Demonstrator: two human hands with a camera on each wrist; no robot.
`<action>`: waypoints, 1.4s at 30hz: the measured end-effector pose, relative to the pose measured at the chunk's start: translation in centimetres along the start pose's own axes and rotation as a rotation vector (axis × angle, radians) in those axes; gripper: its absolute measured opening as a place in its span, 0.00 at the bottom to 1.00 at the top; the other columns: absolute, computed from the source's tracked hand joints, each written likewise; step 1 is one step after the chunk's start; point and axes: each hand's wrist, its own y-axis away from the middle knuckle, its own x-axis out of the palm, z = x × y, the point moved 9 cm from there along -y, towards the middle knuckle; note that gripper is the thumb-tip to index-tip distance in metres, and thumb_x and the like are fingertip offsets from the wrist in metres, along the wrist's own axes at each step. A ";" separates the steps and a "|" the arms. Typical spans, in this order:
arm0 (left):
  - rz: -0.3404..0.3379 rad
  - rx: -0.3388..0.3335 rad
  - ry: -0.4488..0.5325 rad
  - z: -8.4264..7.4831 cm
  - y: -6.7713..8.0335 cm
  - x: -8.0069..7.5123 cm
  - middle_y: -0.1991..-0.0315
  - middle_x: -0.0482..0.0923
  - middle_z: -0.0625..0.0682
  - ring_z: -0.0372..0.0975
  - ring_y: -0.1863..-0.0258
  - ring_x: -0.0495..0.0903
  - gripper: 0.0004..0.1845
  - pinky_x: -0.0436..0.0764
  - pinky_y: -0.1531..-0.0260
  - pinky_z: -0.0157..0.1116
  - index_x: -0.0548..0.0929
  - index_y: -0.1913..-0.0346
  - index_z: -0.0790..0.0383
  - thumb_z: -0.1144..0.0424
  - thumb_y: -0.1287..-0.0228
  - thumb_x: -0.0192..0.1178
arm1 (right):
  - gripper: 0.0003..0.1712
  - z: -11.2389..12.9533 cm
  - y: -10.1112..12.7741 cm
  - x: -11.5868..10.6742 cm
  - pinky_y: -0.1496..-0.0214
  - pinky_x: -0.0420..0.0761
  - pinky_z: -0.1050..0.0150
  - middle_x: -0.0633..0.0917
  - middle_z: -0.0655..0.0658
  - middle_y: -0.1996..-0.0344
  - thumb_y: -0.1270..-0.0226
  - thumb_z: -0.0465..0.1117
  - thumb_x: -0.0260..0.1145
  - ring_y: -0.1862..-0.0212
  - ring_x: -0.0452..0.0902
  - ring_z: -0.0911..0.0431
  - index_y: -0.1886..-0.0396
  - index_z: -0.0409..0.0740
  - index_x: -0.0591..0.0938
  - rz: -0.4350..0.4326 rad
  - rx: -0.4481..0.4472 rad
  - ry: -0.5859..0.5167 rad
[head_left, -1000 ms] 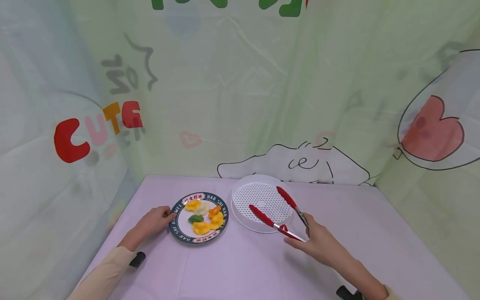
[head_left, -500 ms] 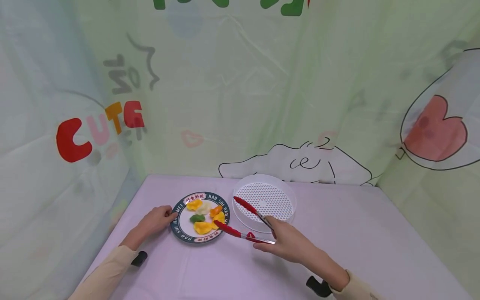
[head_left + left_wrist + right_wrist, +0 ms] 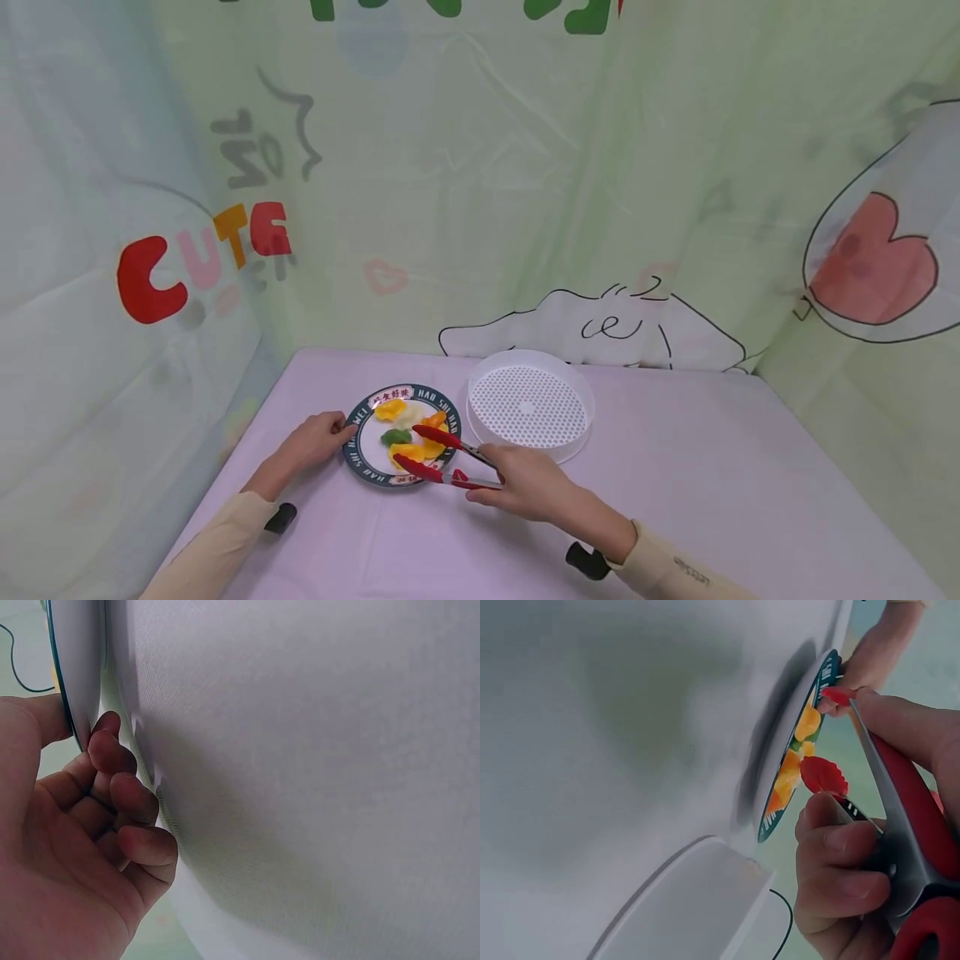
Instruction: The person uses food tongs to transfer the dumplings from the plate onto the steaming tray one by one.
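Note:
My left hand (image 3: 318,439) pinches the left rim of a round plate (image 3: 362,457) with a dark green lettered border; in the left wrist view the thumb lies on top and a finger beneath. Several small dumplings lie on the plate: yellow ones (image 3: 390,409), a whitish one (image 3: 408,417), an orange one and a green one (image 3: 396,437). My right hand (image 3: 525,483) grips red-tipped metal tongs (image 3: 480,482). Their tips are spread over the plate's right part, above the yellow dumplings; whether they touch any I cannot tell.
A white round steamer basket (image 3: 528,404) with a perforated bottom stands right of the plate, near the table's back edge. The table wears a pale lilac cloth (image 3: 712,483). Printed curtains (image 3: 450,208) enclose its back and sides.
My right hand has carried the tongs left, from over the steamer basket to over the plate. The left hand still holds the plate's rim.

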 end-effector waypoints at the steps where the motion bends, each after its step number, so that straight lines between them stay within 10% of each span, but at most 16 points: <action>1: 0.001 0.001 -0.003 0.0 0.1 0.0 0.74 0.73 0.51 0.40 0.71 0.72 0.13 0.69 0.72 0.34 0.77 0.64 0.61 0.54 0.28 0.59 | 0.32 0.1 -0.1 0.1 0.72 0.74 0.71 0.84 0.52 0.69 0.44 0.61 0.74 0.71 0.72 0.61 0.47 0.45 0.82 0.003 -0.004 0.000; 10: -0.003 -0.003 -0.002 0.1 0.1 0.1 0.74 0.72 0.51 0.40 0.71 0.72 0.13 0.69 0.71 0.35 0.77 0.64 0.61 0.54 0.28 0.59 | 0.36 0.2 -1.1 1.0 0.58 0.85 0.60 0.88 0.46 0.50 0.44 0.62 0.74 0.55 0.83 0.55 0.40 0.47 0.81 0.026 0.018 0.102; 24: 0.002 -0.005 -0.002 -0.5 0.3 -0.2 0.75 0.72 0.51 0.40 0.71 0.73 0.12 0.69 0.71 0.34 0.77 0.64 0.61 0.54 0.28 0.59 | 0.40 0.2 -1.4 0.0 0.60 0.84 0.57 0.86 0.42 0.50 0.46 0.62 0.75 0.64 0.80 0.54 0.40 0.45 0.77 0.037 0.101 0.138; 42: -0.008 0.002 -0.009 -0.6 0.6 -0.3 0.74 0.72 0.51 0.40 0.71 0.72 0.13 0.69 0.70 0.35 0.77 0.64 0.61 0.54 0.28 0.59 | 0.31 0.6 -1.2 0.6 0.68 0.76 0.67 0.88 0.49 0.63 0.41 0.59 0.73 0.69 0.74 0.60 0.45 0.45 0.83 0.049 -0.010 0.096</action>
